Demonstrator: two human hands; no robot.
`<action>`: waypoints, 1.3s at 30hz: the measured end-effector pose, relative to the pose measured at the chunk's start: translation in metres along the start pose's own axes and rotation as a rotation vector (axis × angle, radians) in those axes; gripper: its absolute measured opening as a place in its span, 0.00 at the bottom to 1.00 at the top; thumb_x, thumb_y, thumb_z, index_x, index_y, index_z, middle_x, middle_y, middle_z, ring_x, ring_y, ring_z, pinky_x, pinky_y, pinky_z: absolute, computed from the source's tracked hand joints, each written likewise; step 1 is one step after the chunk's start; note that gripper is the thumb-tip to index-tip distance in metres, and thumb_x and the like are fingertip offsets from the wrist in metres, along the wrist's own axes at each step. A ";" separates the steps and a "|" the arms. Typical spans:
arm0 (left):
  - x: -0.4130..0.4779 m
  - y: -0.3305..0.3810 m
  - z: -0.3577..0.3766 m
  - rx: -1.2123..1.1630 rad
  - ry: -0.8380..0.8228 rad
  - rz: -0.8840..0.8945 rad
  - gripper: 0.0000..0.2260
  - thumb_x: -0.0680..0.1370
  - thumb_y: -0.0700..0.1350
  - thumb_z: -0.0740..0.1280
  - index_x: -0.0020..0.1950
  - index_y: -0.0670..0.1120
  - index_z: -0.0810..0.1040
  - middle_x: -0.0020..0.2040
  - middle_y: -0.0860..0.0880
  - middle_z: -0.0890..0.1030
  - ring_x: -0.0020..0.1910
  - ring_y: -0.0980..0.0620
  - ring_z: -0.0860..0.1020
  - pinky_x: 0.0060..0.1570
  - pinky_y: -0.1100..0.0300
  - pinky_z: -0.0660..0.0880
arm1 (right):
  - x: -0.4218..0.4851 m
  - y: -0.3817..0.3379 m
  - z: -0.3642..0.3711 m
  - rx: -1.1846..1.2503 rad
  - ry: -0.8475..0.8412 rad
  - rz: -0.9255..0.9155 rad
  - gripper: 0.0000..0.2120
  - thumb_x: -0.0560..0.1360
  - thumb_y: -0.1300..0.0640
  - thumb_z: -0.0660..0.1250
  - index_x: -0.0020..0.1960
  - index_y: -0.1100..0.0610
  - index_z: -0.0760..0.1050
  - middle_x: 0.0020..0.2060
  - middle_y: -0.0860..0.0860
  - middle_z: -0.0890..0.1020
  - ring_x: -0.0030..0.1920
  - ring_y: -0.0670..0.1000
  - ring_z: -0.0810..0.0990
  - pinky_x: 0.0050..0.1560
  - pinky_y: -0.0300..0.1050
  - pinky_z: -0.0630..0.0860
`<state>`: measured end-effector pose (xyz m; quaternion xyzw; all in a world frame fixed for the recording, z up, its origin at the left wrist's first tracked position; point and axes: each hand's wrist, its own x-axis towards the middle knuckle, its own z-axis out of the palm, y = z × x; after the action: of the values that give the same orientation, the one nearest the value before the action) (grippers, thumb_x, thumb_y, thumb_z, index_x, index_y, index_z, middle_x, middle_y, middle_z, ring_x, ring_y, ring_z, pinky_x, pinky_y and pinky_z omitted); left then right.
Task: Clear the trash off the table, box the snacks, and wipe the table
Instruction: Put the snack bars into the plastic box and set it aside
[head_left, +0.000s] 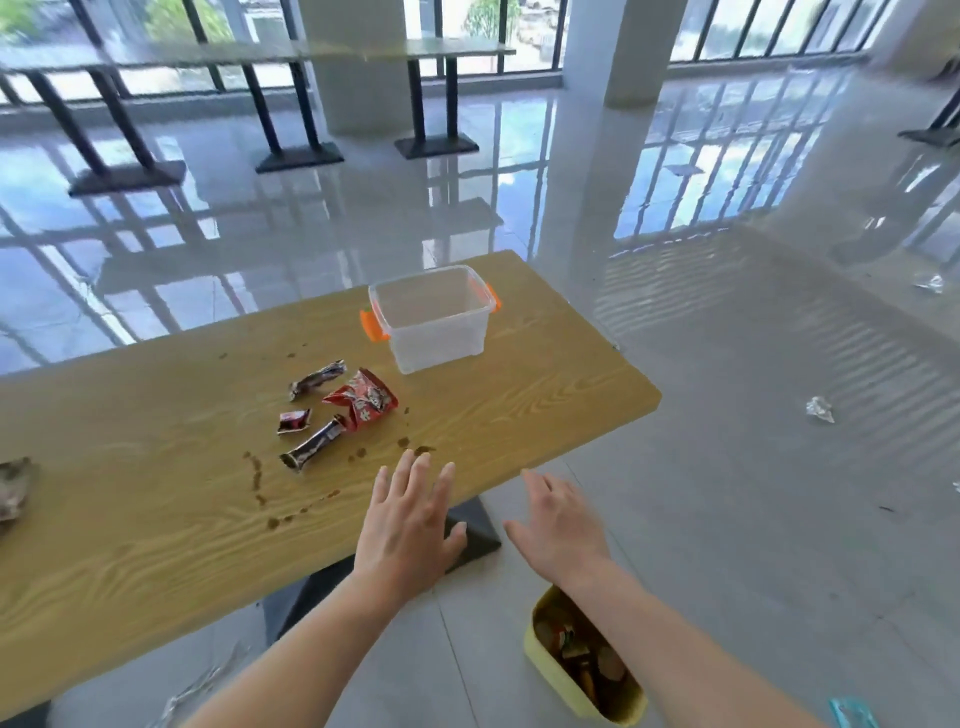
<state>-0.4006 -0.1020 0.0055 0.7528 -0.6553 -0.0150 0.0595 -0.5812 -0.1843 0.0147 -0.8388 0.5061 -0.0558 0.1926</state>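
Glossy tiled hall with barred windows; in the foreground, a wood-grain table. Near its far end, a clear plastic box with orange latches, upright. Nearer, at mid-table: a red snack packet touching one of three dark wrappers, the group apart from the box. Brown stains scattered beside the group and towards the near edge. At the far left of the table, a crumpled brownish wad, partly out of frame. Left hand palm down over the near edge, fingers straight and spread. Right hand beyond the table, above the floor, fingers straight and loosely spread, holding nothing. Below its forearm, on the floor, a yellow bin with trash inside. Crumpled foil on the tiles to the right.
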 end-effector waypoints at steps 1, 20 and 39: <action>-0.004 -0.015 -0.005 0.002 0.009 -0.022 0.32 0.76 0.60 0.63 0.76 0.47 0.63 0.75 0.40 0.66 0.77 0.39 0.59 0.74 0.38 0.59 | 0.004 -0.015 0.002 0.006 -0.006 -0.014 0.30 0.76 0.44 0.66 0.73 0.55 0.62 0.67 0.54 0.72 0.67 0.54 0.70 0.63 0.47 0.72; -0.021 -0.207 -0.051 -0.080 0.063 -0.241 0.32 0.77 0.61 0.59 0.78 0.49 0.58 0.77 0.41 0.63 0.78 0.41 0.57 0.76 0.41 0.56 | 0.087 -0.176 0.017 0.042 0.042 -0.069 0.29 0.77 0.47 0.67 0.74 0.56 0.64 0.67 0.55 0.74 0.66 0.55 0.71 0.65 0.47 0.71; 0.212 -0.181 -0.035 -0.162 0.024 -0.289 0.30 0.76 0.57 0.60 0.75 0.46 0.63 0.71 0.41 0.69 0.73 0.41 0.65 0.71 0.46 0.63 | 0.316 -0.105 -0.025 0.021 0.119 -0.062 0.22 0.75 0.52 0.69 0.66 0.58 0.72 0.61 0.59 0.77 0.63 0.60 0.73 0.59 0.51 0.73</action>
<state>-0.1890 -0.2843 0.0325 0.8322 -0.5359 -0.0673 0.1252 -0.3492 -0.4223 0.0457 -0.8473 0.4899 -0.1169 0.1689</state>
